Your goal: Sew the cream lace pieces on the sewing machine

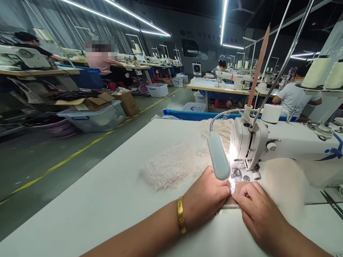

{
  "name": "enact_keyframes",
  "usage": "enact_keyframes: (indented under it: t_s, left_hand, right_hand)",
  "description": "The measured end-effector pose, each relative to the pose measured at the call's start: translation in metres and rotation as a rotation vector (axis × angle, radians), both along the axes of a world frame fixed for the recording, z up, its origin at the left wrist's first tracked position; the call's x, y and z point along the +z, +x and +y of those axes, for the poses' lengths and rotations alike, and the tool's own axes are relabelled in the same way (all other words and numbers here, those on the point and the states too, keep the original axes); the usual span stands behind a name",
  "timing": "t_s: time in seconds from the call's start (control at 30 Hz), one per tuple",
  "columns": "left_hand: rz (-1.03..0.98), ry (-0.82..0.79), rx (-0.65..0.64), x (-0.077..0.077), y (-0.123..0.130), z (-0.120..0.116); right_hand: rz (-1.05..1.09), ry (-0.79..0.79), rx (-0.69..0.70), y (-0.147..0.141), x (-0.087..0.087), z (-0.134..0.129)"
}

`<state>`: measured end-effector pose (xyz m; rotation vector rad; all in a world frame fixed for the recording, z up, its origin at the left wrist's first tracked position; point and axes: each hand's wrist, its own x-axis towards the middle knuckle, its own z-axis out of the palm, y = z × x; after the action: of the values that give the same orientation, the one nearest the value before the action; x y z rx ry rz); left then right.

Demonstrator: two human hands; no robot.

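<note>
My left hand (207,198), with a gold bracelet at its wrist, is closed on the left edge of a small pale fabric piece (230,200) by the needle area of a white sewing machine (294,139). My right hand (258,210) pinches the same fabric on its right side, its fingertips close to those of the left. A grey-green lamp head (219,157) hangs just above my left fingers and hides part of the work. Farther left on the white table (107,189) lies a cream lace piece (171,166), and more lace (219,128) is heaped behind the lamp.
Black scissors (332,203) lie at the right edge. Thread cones (317,71) and a metal rod stand behind the machine. Boxes and bins (92,116) line the floor at left. Several people sit at other machines in the background.
</note>
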<state>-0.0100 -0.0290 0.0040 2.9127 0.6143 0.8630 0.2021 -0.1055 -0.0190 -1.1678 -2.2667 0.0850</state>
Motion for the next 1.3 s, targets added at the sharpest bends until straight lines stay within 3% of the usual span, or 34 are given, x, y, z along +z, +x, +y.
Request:
enact_keyframes:
  t_s: [0.4, 1.3]
  left_hand:
    - [-0.022, 0.042, 0.004, 0.0, 0.002, 0.003]
    - [0.016, 0.041, 0.056, 0.001, 0.004, 0.002]
  right_hand:
    - [-0.033, 0.055, -0.017, 0.001, 0.0, 0.006]
    - [-0.134, 0.015, -0.107, 0.001, 0.005, 0.016]
